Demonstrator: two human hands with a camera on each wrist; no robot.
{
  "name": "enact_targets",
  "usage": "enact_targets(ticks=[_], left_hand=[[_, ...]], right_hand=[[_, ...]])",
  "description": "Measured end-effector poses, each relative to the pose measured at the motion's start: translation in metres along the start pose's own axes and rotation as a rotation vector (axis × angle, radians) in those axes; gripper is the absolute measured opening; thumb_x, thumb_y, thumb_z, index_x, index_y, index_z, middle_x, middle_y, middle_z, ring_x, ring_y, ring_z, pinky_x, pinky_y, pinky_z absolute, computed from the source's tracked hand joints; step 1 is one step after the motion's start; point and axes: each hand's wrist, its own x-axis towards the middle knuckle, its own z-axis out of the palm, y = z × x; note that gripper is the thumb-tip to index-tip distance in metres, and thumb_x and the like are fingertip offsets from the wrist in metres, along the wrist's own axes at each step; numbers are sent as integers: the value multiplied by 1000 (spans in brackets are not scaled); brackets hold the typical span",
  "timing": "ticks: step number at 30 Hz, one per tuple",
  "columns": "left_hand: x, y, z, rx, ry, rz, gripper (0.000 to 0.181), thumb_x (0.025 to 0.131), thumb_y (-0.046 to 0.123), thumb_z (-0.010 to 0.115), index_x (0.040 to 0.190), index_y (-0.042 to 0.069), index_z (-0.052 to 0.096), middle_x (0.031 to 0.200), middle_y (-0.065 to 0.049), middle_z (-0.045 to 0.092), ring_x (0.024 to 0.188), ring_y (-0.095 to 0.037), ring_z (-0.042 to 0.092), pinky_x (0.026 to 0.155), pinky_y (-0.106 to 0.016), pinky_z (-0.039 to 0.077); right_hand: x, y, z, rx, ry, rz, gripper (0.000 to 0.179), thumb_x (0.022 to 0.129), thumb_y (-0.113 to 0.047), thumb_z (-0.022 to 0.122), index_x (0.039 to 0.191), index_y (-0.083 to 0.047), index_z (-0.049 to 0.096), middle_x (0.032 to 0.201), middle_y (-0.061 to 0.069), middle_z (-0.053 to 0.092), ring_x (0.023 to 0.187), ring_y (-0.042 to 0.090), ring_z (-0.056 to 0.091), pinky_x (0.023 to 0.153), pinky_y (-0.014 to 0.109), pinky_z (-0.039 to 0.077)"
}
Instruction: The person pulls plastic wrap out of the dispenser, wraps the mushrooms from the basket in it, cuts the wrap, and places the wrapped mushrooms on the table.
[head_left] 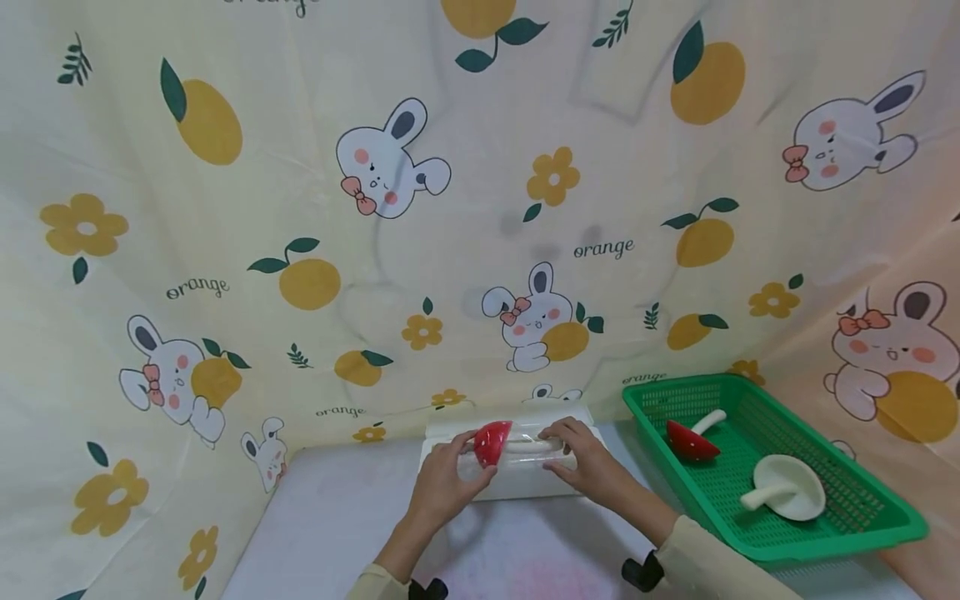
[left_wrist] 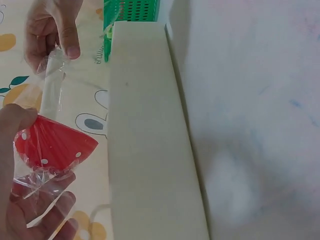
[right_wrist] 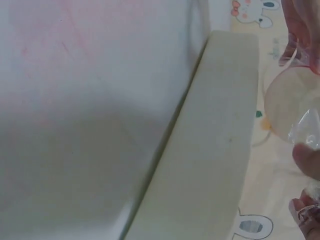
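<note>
Wrapped red mushroom (head_left: 492,444) between 2 hands (head_left: 442,490) (head_left: 592,468): left holding cap (head_left: 491,443), right pinching wrapper (head_left: 525,461) by stem (head_left: 531,447).

From the near side, the head camera looks forward and down, far enough back to take in the left hand (head_left: 444,485), right hand (head_left: 590,465), white box (head_left: 517,487) and, at right, green basket (head_left: 840,545). The left wrist camera sits close, facing right; the right one, equally close, faces left. Both wrist views share the box and hands.
</note>
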Motion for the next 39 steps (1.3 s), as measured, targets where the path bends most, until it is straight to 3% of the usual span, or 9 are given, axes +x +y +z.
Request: enact_targets(ticks=[4, 10, 21, 30, 39], left_hand=[[4, 3, -5, -4, 8, -5, 68, 88, 48, 86, 147, 21, 64, 131, -3, 74, 117, -25, 65, 93, -51, 59], [10, 10, -15, -7, 51, 0, 71, 86, 43, 88, 148, 20, 64, 129, -4, 75, 117, -26, 66, 92, -52, 59], [26, 23, -25, -24, 92, -44, 70, 87, 41, 88, 149, 18, 64, 131, -6, 75, 119, -26, 64, 92, -51, 59], [33, 28, -30, -22, 143, -13, 67, 86, 36, 90, 146, 16, 65, 129, -7, 76, 116, -27, 66, 90, -50, 60], [37, 33, -34, -10, 171, -11, 66, 90, 42, 86, 147, 17, 65, 126, -5, 76, 116, -25, 66, 93, -48, 59]], right_hand=[[4, -1, -4, -52, 75, -41, 46, 85, -2, 91, 126, -13, 72, 113, 0, 69, 93, 14, 61, 79, 34, 63], [17, -4, -11, -93, 188, -147, 43, 82, 0, 92, 120, -8, 73, 108, 3, 72, 92, 15, 64, 77, 28, 62], [39, -13, -29, -53, 189, -154, 37, 87, 0, 88, 121, -6, 74, 110, 6, 73, 93, 19, 63, 81, 39, 62], [49, -20, -40, -53, 192, -136, 36, 88, -3, 87, 122, -9, 75, 113, 5, 75, 95, 18, 64, 83, 40, 63], [56, -25, -48, -59, 206, -157, 36, 88, -2, 87, 122, -5, 76, 111, 6, 75, 94, 21, 64, 82, 43, 62]])
